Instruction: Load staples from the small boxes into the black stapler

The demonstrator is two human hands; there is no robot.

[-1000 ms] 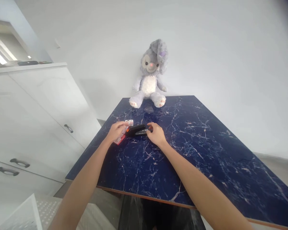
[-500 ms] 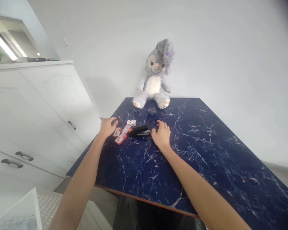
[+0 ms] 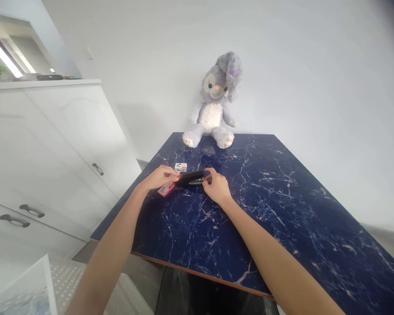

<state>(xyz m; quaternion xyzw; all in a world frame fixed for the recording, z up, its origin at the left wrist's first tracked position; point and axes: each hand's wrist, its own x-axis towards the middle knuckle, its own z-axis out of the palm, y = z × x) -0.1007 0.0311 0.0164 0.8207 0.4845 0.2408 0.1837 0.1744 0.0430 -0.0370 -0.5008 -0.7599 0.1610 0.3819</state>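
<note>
A black stapler (image 3: 192, 176) with an orange tip at its left end lies on the dark blue marbled table. My left hand (image 3: 162, 176) has its fingers closed at that orange end. At the other end, my right hand (image 3: 216, 186) pinches the stapler between thumb and forefinger. A small red-and-white box (image 3: 166, 189) lies flat just below my left hand. Behind the stapler stands a small white box (image 3: 181, 167) with dark and red print. My left hand covers most of the other red-and-white boxes.
A grey plush rabbit (image 3: 213, 105) sits at the table's far edge against the wall. The blue table (image 3: 262, 210) stretches off to the right. White cabinets (image 3: 52, 144) with dark handles stand on the left. A white perforated container (image 3: 49, 284) is at the lower left.
My left hand has moved right, over the red-and-white boxes, to the stapler's orange end. My right hand has shifted slightly left and closed on the stapler's other end.
</note>
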